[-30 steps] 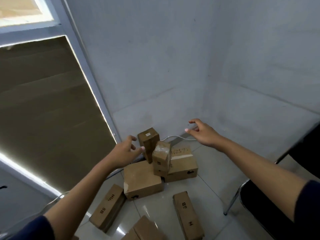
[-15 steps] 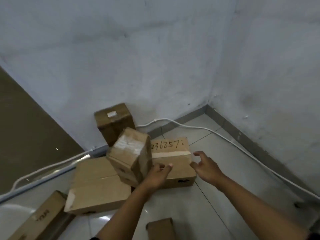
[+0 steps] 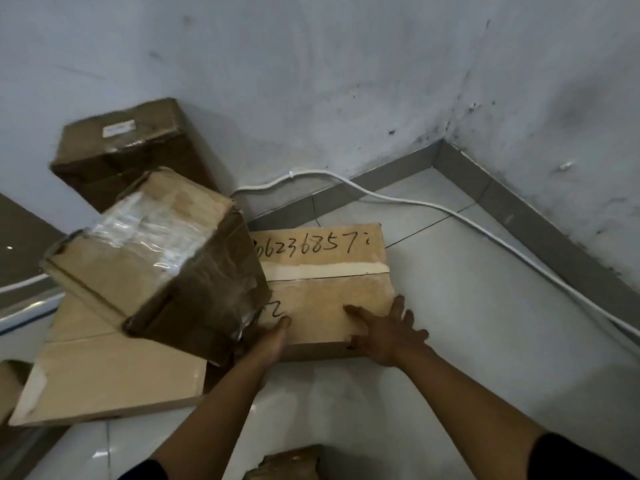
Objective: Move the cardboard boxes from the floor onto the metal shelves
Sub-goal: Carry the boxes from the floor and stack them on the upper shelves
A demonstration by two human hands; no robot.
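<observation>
A cardboard box with a handwritten number (image 3: pixel 322 271) lies flat on the floor near the room's corner. My right hand (image 3: pixel 388 330) rests on its near right corner, fingers spread and straight. At the box's near left edge is my left hand (image 3: pixel 270 337), thumb on top, its fingers hidden under a tilted box wrapped in clear tape (image 3: pixel 156 265). That taped box leans on the numbered box and on a large flat box (image 3: pixel 104 375). A darker box (image 3: pixel 128 150) stands behind against the wall. No shelves are in view.
A white cable (image 3: pixel 415 202) runs along the wall base and across the tiles to the right. The top of another box (image 3: pixel 291 462) shows at the bottom edge, one more box corner (image 3: pixel 7 382) at the far left. Grey walls meet in a corner at the right.
The view has dropped and closed in on the boxes. Both hands came down from mid-air onto the near edge of the numbered box, the left one sliding under the taped box.
</observation>
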